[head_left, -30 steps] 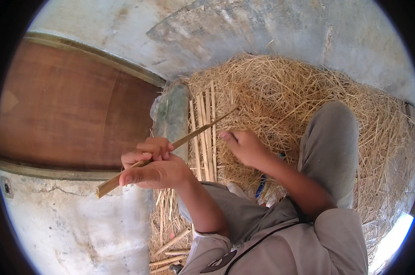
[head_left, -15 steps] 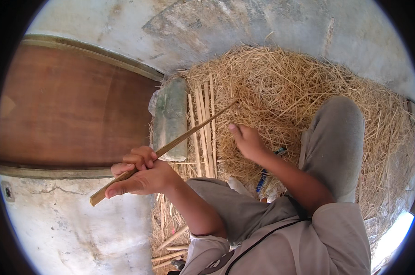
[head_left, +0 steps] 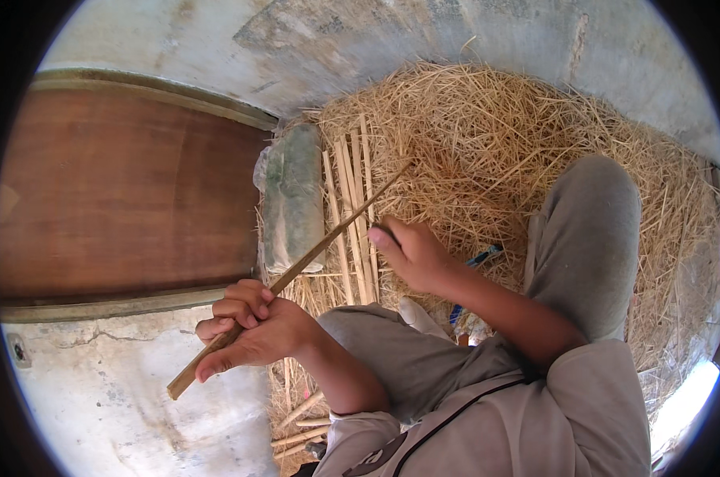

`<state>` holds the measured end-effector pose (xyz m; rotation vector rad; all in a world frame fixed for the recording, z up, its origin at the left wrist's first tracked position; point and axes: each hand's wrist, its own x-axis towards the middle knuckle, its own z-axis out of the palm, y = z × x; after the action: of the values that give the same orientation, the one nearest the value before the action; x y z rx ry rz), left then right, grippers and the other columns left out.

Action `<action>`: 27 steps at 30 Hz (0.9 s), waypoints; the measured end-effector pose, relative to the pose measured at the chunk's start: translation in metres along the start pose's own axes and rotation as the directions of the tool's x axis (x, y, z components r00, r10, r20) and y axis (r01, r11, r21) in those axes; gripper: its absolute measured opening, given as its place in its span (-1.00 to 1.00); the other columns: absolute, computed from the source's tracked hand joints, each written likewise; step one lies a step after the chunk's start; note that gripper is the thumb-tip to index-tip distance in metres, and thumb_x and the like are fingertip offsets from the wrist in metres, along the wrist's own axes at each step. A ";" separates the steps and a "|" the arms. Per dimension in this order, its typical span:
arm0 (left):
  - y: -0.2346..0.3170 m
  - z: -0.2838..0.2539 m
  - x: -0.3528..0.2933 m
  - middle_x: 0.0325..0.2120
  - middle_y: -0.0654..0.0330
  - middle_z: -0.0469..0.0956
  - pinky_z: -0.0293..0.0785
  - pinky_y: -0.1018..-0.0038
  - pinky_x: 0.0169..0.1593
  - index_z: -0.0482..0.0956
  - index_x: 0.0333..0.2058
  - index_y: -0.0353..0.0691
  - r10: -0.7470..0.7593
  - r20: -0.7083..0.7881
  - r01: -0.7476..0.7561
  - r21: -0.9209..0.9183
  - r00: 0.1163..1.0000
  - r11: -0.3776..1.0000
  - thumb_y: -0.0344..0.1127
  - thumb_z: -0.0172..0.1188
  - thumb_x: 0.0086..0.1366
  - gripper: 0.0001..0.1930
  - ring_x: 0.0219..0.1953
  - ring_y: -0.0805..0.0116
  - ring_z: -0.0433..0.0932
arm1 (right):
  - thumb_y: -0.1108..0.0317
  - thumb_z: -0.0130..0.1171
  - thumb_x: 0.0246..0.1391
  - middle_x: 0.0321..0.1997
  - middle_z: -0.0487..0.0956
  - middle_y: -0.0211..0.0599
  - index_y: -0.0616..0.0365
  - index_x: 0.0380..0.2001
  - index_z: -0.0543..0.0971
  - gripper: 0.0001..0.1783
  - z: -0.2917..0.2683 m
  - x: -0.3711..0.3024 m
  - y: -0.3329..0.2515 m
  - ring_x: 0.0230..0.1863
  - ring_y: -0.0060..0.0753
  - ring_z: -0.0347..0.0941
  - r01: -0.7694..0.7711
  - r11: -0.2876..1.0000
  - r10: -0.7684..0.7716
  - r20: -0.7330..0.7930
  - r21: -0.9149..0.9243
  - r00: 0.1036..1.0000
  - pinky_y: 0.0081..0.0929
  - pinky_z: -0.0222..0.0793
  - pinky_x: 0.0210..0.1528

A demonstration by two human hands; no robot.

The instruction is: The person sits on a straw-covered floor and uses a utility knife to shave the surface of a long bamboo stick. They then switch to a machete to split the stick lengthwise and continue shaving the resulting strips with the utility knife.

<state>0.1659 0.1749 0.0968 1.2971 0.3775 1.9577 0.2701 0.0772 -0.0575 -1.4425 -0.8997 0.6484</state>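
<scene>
A long, thin strip of brown wood or bamboo (head_left: 311,253) slants from lower left up toward the straw. My left hand (head_left: 257,322) is wrapped round its lower part, the thumb lying along it and the cut end sticking out past the hand. Close to the strip's middle, on its right side, my right hand (head_left: 414,253) is closed with the thumb pressed forward. A small dark edge shows between thumb and forefinger; the fist hides the rest, so its kind cannot be told. Several pale split strips (head_left: 350,187) lie side by side behind the held one.
A heap of dry straw (head_left: 487,119) lies against the grey wall (head_left: 423,36). At left are a brown door panel (head_left: 137,183) and a greenish wrapped bundle (head_left: 292,199). My bent knee (head_left: 594,230) is on the right. A blue object (head_left: 483,256) lies under my right forearm.
My right hand has moved left and is turned, now nearer the strip. The strip's lower end has dropped a little with my left hand, so it slants more steeply.
</scene>
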 end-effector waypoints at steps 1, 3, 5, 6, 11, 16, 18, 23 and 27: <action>-0.001 0.000 0.001 -0.77 0.38 -0.02 -0.01 0.53 -0.63 0.21 -0.57 -0.01 0.015 0.000 -0.015 0.008 1.000 1.000 0.68 -0.20 0.21 -0.23 -0.73 0.48 -0.06 | -0.05 -0.13 0.48 -0.67 0.47 -0.06 0.30 -0.29 0.50 -0.44 0.004 -0.005 0.000 -0.63 -0.08 0.44 -0.006 0.998 0.005 0.014 0.063 1.000 -0.11 0.35 -0.45; -0.002 -0.001 0.000 -0.79 0.38 -0.03 0.01 0.52 -0.66 0.18 -0.54 -0.04 -0.004 0.072 0.010 -0.090 0.997 0.996 0.63 -0.30 0.28 -0.24 -0.75 0.49 -0.05 | -0.05 -0.13 0.48 -0.68 0.45 -0.05 0.32 -0.23 0.52 -0.44 0.007 -0.012 0.004 -0.64 -0.11 0.43 -0.012 0.982 0.006 0.029 0.190 1.000 -0.11 0.35 -0.44; -0.001 -0.003 0.000 -0.80 0.37 -0.03 0.02 0.52 -0.67 0.17 -0.53 -0.06 -0.004 0.127 0.020 -0.131 0.992 0.991 0.61 -0.35 0.32 -0.24 -0.77 0.50 -0.05 | -0.06 -0.13 0.48 -0.68 0.43 -0.09 0.33 -0.21 0.52 -0.43 0.012 -0.008 0.018 -0.64 -0.24 0.39 -0.162 0.967 0.146 0.094 0.197 0.985 -0.16 0.34 -0.45; -0.001 -0.006 0.003 -0.80 0.37 -0.04 0.02 0.52 -0.68 0.16 -0.53 -0.07 0.002 0.146 0.017 -0.124 0.989 0.992 0.61 -0.34 0.31 -0.24 -0.77 0.50 -0.06 | -0.06 -0.14 0.48 -0.68 0.42 -0.12 0.32 -0.23 0.51 -0.43 0.009 -0.006 0.016 -0.64 -0.28 0.37 -0.184 0.970 0.167 0.112 0.160 0.979 -0.19 0.33 -0.47; -0.002 -0.012 0.007 -0.81 0.36 -0.04 0.01 0.52 -0.69 0.14 -0.54 -0.07 0.011 0.130 -0.001 -0.078 0.991 0.997 0.62 -0.32 0.30 -0.23 -0.78 0.50 -0.08 | -0.06 -0.12 0.48 -0.67 0.41 -0.19 0.27 -0.36 0.44 -0.44 -0.009 -0.001 -0.027 -0.66 -0.37 0.35 0.079 0.981 -0.072 -0.044 0.178 0.996 -0.28 0.27 -0.55; -0.002 0.004 0.000 -0.81 0.37 -0.04 0.01 0.52 -0.68 0.13 -0.55 -0.06 -0.014 0.098 0.023 -0.087 0.995 0.996 0.62 -0.32 0.30 -0.23 -0.77 0.51 -0.08 | -0.04 -0.06 0.45 -0.71 0.43 -0.12 0.27 -0.33 0.47 -0.48 0.016 -0.014 0.011 -0.68 -0.12 0.43 0.004 0.987 0.014 -0.107 0.161 0.994 -0.14 0.29 -0.55; -0.003 -0.003 0.005 -0.80 0.37 -0.03 0.01 0.52 -0.67 0.13 -0.54 -0.06 -0.014 0.138 0.029 -0.104 0.990 0.994 0.62 -0.32 0.30 -0.24 -0.77 0.51 -0.08 | -0.05 -0.04 0.43 -0.69 0.48 -0.04 0.28 -0.31 0.49 -0.47 0.021 -0.014 0.015 -0.62 0.08 0.50 -0.163 0.986 0.163 -0.020 -0.042 0.986 -0.03 0.33 -0.51; -0.003 -0.007 0.001 -0.80 0.37 -0.01 -0.01 0.51 -0.66 0.18 -0.53 -0.08 -0.009 0.151 0.029 -0.135 0.989 0.990 0.62 -0.34 0.30 -0.23 -0.76 0.50 -0.05 | -0.06 -0.05 0.44 -0.69 0.46 -0.05 0.27 -0.34 0.47 -0.47 0.001 -0.008 -0.036 -0.64 0.12 0.47 -0.050 0.998 0.050 -0.010 0.029 0.999 -0.04 0.33 -0.54; -0.001 0.000 -0.003 -0.80 0.37 -0.02 0.00 0.51 -0.65 0.19 -0.53 -0.08 -0.010 0.159 0.033 -0.139 0.987 0.990 0.62 -0.33 0.30 -0.23 -0.77 0.50 -0.06 | -0.01 0.00 0.43 -0.68 0.38 -0.08 0.27 -0.42 0.43 -0.48 0.008 -0.020 -0.025 -0.68 -0.17 0.38 0.476 0.866 -0.412 -0.323 0.153 0.852 -0.20 0.24 -0.57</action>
<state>0.1674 0.1732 0.0938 1.3390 0.1706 1.8145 0.2492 0.0630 -0.0363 -1.0310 -0.8640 0.1783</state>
